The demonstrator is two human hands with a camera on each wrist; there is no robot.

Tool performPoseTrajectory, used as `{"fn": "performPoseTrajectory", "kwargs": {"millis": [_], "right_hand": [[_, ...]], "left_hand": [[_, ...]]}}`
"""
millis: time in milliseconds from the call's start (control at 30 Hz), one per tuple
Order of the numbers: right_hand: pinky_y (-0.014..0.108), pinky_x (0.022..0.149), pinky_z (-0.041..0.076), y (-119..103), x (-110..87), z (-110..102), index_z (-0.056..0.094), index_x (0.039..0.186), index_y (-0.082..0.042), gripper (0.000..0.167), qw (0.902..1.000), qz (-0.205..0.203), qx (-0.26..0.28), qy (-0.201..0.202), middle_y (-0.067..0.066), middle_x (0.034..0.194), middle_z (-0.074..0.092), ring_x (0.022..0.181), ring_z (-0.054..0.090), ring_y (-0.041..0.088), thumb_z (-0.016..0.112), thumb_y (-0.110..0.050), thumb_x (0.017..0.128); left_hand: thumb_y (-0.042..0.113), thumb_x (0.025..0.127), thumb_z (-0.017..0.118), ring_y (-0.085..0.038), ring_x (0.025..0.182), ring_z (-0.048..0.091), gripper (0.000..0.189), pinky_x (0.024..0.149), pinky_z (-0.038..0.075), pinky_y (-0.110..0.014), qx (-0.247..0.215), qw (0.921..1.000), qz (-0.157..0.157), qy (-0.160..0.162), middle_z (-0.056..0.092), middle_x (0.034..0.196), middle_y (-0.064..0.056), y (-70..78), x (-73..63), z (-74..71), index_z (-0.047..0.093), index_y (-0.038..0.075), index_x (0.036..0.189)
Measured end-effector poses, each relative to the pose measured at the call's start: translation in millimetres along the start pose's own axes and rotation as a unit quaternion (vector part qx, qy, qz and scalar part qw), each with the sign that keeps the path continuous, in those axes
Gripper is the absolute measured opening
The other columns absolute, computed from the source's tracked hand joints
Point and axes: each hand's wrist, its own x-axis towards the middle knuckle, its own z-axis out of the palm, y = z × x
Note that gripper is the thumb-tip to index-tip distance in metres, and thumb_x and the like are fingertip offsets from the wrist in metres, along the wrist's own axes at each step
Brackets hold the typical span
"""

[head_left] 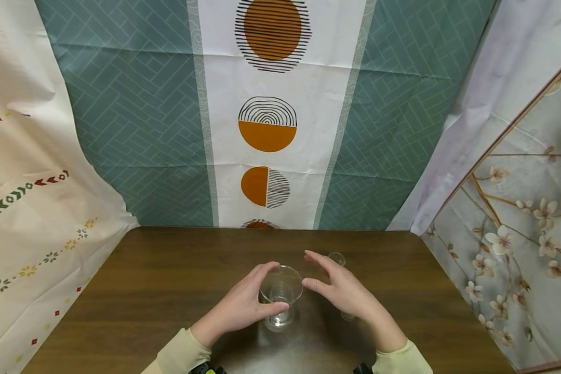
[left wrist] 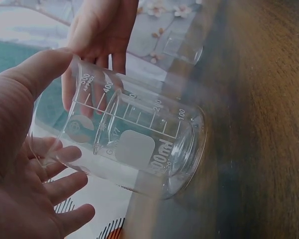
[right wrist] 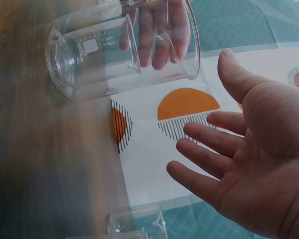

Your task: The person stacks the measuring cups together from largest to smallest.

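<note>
Clear glass beaker (left wrist: 134, 149), near middle of the brown tabletop (head_left: 168, 280): "APPROX", "400", "100" and "ml" legible, leading volume digit blurred. Left hand (head_left: 250, 298) grips round its rim. Smaller beaker (right wrist: 94, 55) sits inside. Right hand (head_left: 338, 288), fingers extended, is just right, apart; another glass vessel (head_left: 337, 258) shows beyond. Tabletop extends well left; far edge meets teal-and-white cloth (head_left: 271, 156).

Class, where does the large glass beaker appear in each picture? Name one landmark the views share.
Head: large glass beaker, lower centre.
Left wrist: large glass beaker, centre, rim towards upper left.
Right wrist: large glass beaker, upper left, rim towards the right.
Shared landmark: wooden table.
</note>
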Motion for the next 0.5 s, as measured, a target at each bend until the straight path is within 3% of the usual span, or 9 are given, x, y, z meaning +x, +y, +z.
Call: {"fn": "performPoseTrajectory", "kwargs": {"millis": [267, 500], "right_hand": [[0.062, 0.117, 0.045, 3.8, -0.2, -5.3, 0.045, 0.169, -0.024, 0.078, 0.9978, 0.012, -0.052, 0.040, 0.001, 0.165, 0.054, 0.147, 0.055, 0.036, 0.075, -0.053, 0.104], [0.064, 0.113, 0.048, 6.7, 4.6, -15.4, 0.048, 0.168, -0.018, 0.079, 0.9881, 0.013, -0.128, 0.084, 0.012, 0.168, 0.050, 0.145, 0.058, 0.037, 0.076, -0.053, 0.103]], "left_hand": [[0.065, 0.092, 0.084, -0.024, 0.132, 0.061, 0.087, 0.105, 0.052, -0.056, 0.002, 1.0000, 0.001, -0.001, 0.053, 0.159, 0.000, -0.2, -1.6, 0.8, 0.047, 0.027, 0.161], [0.060, 0.092, 0.086, -0.024, 0.131, 0.061, 0.086, 0.105, 0.053, -0.056, 0.007, 1.0000, -0.001, 0.002, 0.053, 0.159, -0.001, -0.1, 0.5, -1.7, 0.047, 0.026, 0.161]]}}
